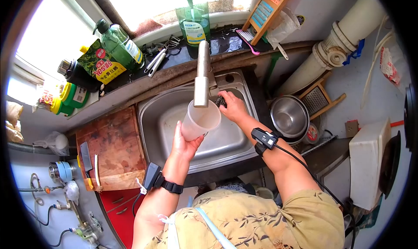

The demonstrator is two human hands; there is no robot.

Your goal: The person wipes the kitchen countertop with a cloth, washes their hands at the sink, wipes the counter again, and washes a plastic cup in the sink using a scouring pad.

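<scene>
My left hand (185,140) is wrapped round a translucent plastic cup (196,126), tilted, its open mouth under the metal faucet (201,90) above the sink (163,151). I cannot make out any water running. On the cup's right, my right hand (234,106) is closed on a dark, rough-textured scrubber (220,101) that looks like steel wool. The scrubber is near the cup's rim; whether they touch is hard to tell. Part of the scrubber is hidden by my fingers.
Left of the sink, a cleaver (86,157) lies on a wooden cutting board (115,140). Green pump bottles (193,29) and a sauce pouch (100,61) line the sill. Metal bowls (288,116) stand at right, below a thick white pipe (324,53).
</scene>
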